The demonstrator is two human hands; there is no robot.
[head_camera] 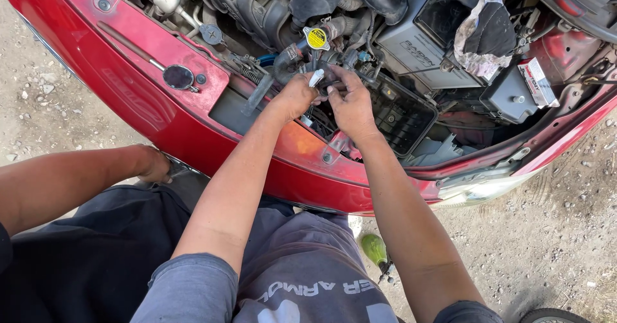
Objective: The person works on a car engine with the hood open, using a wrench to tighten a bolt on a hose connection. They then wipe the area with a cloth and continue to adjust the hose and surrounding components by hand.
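Down near my lap, a co-worker's arm (pixel 77 181) comes in from my left and its hand rests at the lower edge of the red bumper (pixel 193 130); that hand is not mine. Just past my shirt, a green-handled tool (pixel 375 249) lies on the gravel, untouched.

From there both my forearms reach up and over the bumper into the engine bay. My left hand (pixel 292 97) is curled, thumb side up, fingers closed around a small white-tipped part (pixel 316 77) where a black hose (pixel 283 62) meets its fitting. My right hand (pixel 350 104) is bent sharply at the wrist, back of the hand toward me, fingertips pinched together on the same spot, touching the left. Whether it grips the part itself or only steadies it, I cannot tell.

As I judge it, the work is mid-way: the air box housing (pixel 402 114) just beside my right hand sits open and empty, and the hose joint is not settled. Farther in, the yellow radiator cap (pixel 317 38) remains on, and a rag (pixel 485 34) sits over the battery area.
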